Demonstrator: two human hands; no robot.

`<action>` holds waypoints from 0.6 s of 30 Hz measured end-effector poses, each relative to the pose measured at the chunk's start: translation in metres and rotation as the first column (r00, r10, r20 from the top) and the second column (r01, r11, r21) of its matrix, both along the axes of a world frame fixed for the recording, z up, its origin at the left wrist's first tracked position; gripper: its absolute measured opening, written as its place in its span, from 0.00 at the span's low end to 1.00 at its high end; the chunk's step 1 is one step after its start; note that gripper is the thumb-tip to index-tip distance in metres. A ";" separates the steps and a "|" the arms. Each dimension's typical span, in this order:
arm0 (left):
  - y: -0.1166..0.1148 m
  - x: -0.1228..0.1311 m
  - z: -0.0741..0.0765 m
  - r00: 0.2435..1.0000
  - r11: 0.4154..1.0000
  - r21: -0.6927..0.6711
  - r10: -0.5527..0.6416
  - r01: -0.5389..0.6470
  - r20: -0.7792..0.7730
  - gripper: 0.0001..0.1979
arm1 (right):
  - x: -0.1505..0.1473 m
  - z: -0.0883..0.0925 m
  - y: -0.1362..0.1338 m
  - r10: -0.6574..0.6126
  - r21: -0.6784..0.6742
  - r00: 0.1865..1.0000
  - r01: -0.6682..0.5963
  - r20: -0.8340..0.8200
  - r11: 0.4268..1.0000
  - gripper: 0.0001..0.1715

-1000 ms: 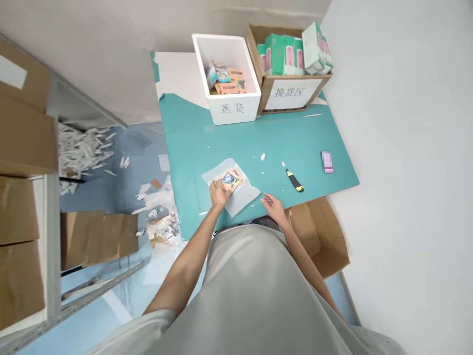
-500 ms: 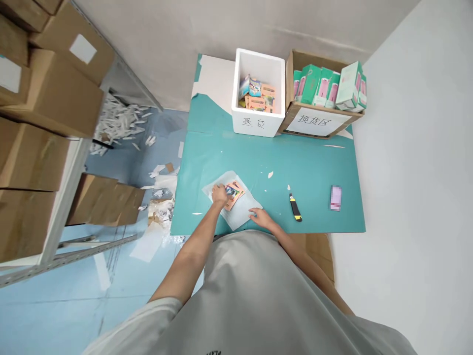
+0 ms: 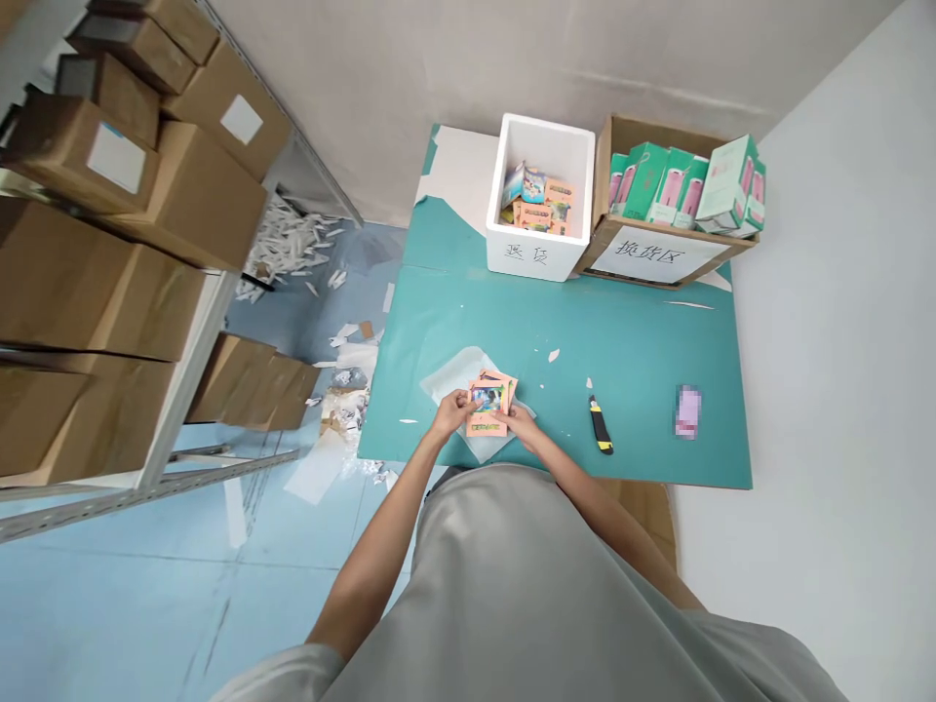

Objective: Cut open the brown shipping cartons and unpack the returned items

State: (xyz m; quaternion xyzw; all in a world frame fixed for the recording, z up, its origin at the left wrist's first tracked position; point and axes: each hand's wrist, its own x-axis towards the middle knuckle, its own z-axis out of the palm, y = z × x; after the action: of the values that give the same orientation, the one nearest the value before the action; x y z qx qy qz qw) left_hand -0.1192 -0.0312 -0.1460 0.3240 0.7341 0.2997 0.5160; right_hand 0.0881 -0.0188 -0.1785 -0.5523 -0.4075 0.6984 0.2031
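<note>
Between my two hands is an orange picture booklet with a dark blue-green picture on its front. My left hand pinches its left edge, and my right hand grips its right side. Similar orange booklets show just behind it; whether they are held or lie on the bag I cannot tell. Under them a white translucent bag is spread on the green tabletop.
A black-and-yellow utility knife lies right of my hands, with a blurred pink item beyond. At the back stand a white foam box with booklets and a cardboard box of green cartons. Shelved cartons rise at left.
The orange booklet has come up off the bag, and my right hand has moved from the bag's edge onto it. My view has shifted left, so the scene sits farther right.
</note>
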 end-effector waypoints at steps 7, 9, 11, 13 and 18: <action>0.015 -0.032 -0.011 0.963 0.998 0.058 0.028 -0.013 -0.266 0.33 | 0.021 0.012 -0.014 -0.277 -0.128 0.961 0.277 0.014 0.952 0.38; 0.022 -0.037 -0.016 0.897 0.982 -0.025 -0.179 0.185 -0.404 0.37 | 0.026 0.015 -0.023 -0.350 -0.143 0.936 0.350 0.027 0.926 0.40; 0.024 -0.033 -0.021 0.809 0.920 -0.143 -0.388 0.364 -0.442 0.33 | 0.027 0.018 -0.032 -0.407 -0.152 0.913 0.407 0.038 0.901 0.41; 0.022 -0.024 -0.025 0.771 0.874 -0.201 -0.485 0.442 -0.412 0.22 | 0.025 0.022 -0.041 -0.443 -0.155 0.895 0.445 0.048 0.882 0.41; 0.004 -0.026 -0.028 0.848 0.911 -0.184 -0.411 0.369 -0.335 0.04 | 0.017 0.037 -0.049 -0.456 -0.172 0.889 0.455 0.035 0.874 0.40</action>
State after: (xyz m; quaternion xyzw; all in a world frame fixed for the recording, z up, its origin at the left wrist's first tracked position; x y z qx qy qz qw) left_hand -0.1456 -0.0274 -0.1744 0.4867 0.7519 0.0808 0.4372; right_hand 0.1048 -0.0676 -0.1415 -0.6460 -0.2021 0.6659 0.3137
